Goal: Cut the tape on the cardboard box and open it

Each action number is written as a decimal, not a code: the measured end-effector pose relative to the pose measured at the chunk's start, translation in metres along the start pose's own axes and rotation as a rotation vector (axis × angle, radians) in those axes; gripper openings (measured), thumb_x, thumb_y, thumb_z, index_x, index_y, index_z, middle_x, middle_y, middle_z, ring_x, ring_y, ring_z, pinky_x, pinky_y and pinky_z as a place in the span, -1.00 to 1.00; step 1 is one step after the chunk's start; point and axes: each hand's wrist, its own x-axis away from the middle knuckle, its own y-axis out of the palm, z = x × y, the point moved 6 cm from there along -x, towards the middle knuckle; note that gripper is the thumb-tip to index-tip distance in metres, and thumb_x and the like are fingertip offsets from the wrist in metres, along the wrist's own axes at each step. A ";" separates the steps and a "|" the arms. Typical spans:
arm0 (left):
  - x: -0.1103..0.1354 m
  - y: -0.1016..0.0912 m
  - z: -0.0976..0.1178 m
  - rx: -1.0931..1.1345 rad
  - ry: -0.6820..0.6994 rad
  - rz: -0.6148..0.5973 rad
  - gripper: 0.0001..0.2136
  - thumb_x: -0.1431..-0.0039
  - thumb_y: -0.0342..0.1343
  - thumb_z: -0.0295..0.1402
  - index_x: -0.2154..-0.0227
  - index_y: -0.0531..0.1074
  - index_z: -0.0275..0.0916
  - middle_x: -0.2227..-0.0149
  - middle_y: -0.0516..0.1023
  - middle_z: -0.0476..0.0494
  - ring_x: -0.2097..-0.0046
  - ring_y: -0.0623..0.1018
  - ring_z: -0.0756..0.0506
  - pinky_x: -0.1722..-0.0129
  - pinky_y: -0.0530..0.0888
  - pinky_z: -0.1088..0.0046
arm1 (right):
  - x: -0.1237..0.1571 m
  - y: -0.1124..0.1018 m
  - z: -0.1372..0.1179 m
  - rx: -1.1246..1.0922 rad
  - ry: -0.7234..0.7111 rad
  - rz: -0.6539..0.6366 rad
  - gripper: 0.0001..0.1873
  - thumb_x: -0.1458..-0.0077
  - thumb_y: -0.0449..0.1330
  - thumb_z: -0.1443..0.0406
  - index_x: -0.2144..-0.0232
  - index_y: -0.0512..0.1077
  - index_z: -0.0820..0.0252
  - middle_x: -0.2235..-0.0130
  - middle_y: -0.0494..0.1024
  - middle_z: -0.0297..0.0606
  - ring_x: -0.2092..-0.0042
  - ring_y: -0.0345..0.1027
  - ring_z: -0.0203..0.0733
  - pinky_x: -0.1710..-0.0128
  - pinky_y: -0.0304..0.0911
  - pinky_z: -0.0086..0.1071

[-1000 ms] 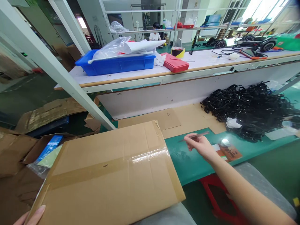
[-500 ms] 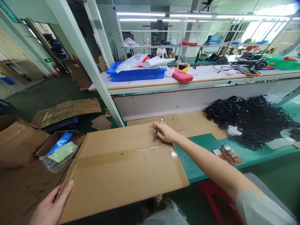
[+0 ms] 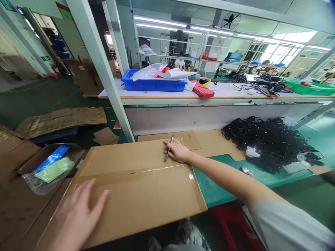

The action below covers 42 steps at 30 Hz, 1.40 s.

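A large closed cardboard box point(image 3: 141, 195) with clear tape along its seam lies in front of me, its right side over the green tabletop. On its far right part rests my right hand point(image 3: 176, 152), closed around a slim silver pen-shaped tool point(image 3: 169, 148); whether this is a pen or a knife I cannot make out. My left hand point(image 3: 78, 216), smeared by motion, is over the box's near left part with thumb and fingers apart and nothing in it. Whether it touches the cardboard I cannot tell.
Black cables point(image 3: 269, 143) are heaped on the green table point(image 3: 220, 188) at right. Behind, a shelf carries a blue tray point(image 3: 154, 85) and a red case point(image 3: 203, 90). An open carton with packets point(image 3: 53, 165) stands left; a white post point(image 3: 102, 69) rises beyond the box. A red stool point(image 3: 230, 223) is below.
My left hand has let go of the box's left edge and moved right over its top. My right hand stays on the box with the silver tool. The view has shifted slightly.
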 end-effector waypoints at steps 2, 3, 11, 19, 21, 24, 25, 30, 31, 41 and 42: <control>-0.007 0.011 0.088 0.110 0.205 -0.085 -0.49 -0.22 -0.13 -0.02 -0.11 0.25 -0.24 -0.12 0.35 -0.25 -0.15 0.33 -0.26 -0.13 0.31 0.10 | -0.001 -0.001 0.001 -0.015 0.007 0.011 -0.69 -0.24 0.06 0.18 0.06 0.30 0.28 -0.08 0.37 0.04 -0.20 0.14 -0.01 -0.21 0.04 -0.11; -0.008 0.018 0.129 0.136 0.282 -0.126 -0.51 -0.24 -0.13 -0.05 -0.12 0.24 -0.22 -0.13 0.35 -0.22 -0.16 0.32 -0.23 -0.14 0.30 0.12 | -0.001 -0.002 0.002 -0.026 0.013 0.016 -0.66 -0.24 0.07 0.18 0.02 0.27 0.28 -0.05 0.40 0.03 -0.18 0.16 -0.02 -0.19 0.07 -0.13; -0.013 0.067 0.303 0.082 0.460 -0.382 -0.53 -0.18 0.02 -0.08 -0.07 0.32 -0.24 -0.01 0.43 -0.23 -0.05 0.36 -0.26 -0.12 0.25 0.09 | 0.002 0.001 0.021 -0.217 0.104 0.057 -0.73 -0.18 0.14 0.21 0.10 0.29 0.22 0.12 0.46 -0.06 -0.03 0.29 -0.02 0.05 0.24 -0.21; -0.016 0.085 0.315 0.050 0.228 -0.264 -0.63 -0.10 0.11 -0.05 0.15 0.37 -0.21 0.15 0.42 -0.20 0.10 0.39 -0.24 0.08 0.32 0.17 | 0.002 -0.002 0.037 -0.619 0.158 0.172 -0.74 -0.20 0.08 0.12 0.44 0.23 0.13 0.40 0.41 -0.30 0.32 0.30 -0.20 0.30 0.19 -0.35; -0.023 0.090 0.314 0.062 0.153 -0.239 -0.70 -0.13 0.07 -0.06 0.30 0.35 -0.21 0.24 0.43 -0.17 0.17 0.41 -0.22 0.13 0.32 0.20 | 0.001 -0.007 0.039 -0.760 0.165 0.215 -0.68 -0.19 0.06 0.05 0.46 0.23 0.13 0.47 0.37 -0.36 0.40 0.26 -0.24 0.34 0.19 -0.37; -0.033 0.096 0.311 0.110 0.084 -0.282 -0.71 -0.23 -0.06 -0.08 0.45 0.28 -0.20 0.37 0.41 -0.11 0.24 0.42 -0.17 0.21 0.30 0.27 | 0.005 -0.020 0.044 -0.995 0.192 0.302 -0.61 -0.19 0.01 -0.04 0.39 0.30 0.14 0.46 0.40 -0.35 0.36 0.32 -0.24 0.27 0.25 -0.36; -0.036 0.098 0.311 0.124 0.078 -0.304 -0.68 -0.26 -0.11 -0.09 0.49 0.26 -0.19 0.40 0.40 -0.10 0.26 0.42 -0.16 0.23 0.29 0.29 | 0.011 -0.025 0.048 -1.081 0.216 0.340 -0.57 -0.22 -0.06 -0.06 0.31 0.33 0.13 0.42 0.43 -0.33 0.32 0.35 -0.24 0.24 0.28 -0.36; -0.049 0.102 0.309 0.156 0.065 -0.407 -0.57 -0.32 -0.27 -0.09 0.61 0.14 -0.18 0.50 0.31 -0.06 0.36 0.38 -0.12 0.30 0.25 0.34 | 0.089 -0.025 0.069 -1.422 0.437 0.528 -0.32 -0.25 -0.35 -0.10 0.10 0.39 0.17 0.38 0.44 -0.24 0.37 0.41 -0.24 0.40 0.37 -0.36; -0.051 0.103 0.308 0.162 0.064 -0.433 -0.58 -0.32 -0.27 -0.09 0.60 0.15 -0.19 0.49 0.32 -0.06 0.36 0.37 -0.11 0.29 0.24 0.35 | 0.110 -0.019 0.071 -1.488 0.505 0.557 -0.32 -0.24 -0.29 -0.12 0.18 0.43 0.20 0.43 0.42 -0.25 0.44 0.38 -0.26 0.49 0.34 -0.39; -0.057 0.111 0.302 0.166 0.114 -0.473 -0.60 -0.26 -0.17 -0.13 0.64 0.11 -0.21 0.52 0.26 -0.01 0.40 0.34 -0.07 0.36 0.19 0.41 | 0.170 0.020 0.038 -1.770 0.765 0.682 -0.65 0.10 0.37 0.08 0.47 0.39 0.21 0.53 0.46 -0.35 0.52 0.36 -0.29 0.52 0.37 -0.37; -0.057 0.111 0.302 0.176 0.115 -0.472 -0.61 -0.26 -0.16 -0.14 0.64 0.14 -0.21 0.52 0.26 -0.01 0.39 0.34 -0.07 0.36 0.20 0.41 | 0.168 0.020 0.038 -1.769 0.767 0.696 -0.65 0.09 0.36 0.08 0.49 0.38 0.21 0.53 0.46 -0.35 0.52 0.36 -0.30 0.52 0.37 -0.38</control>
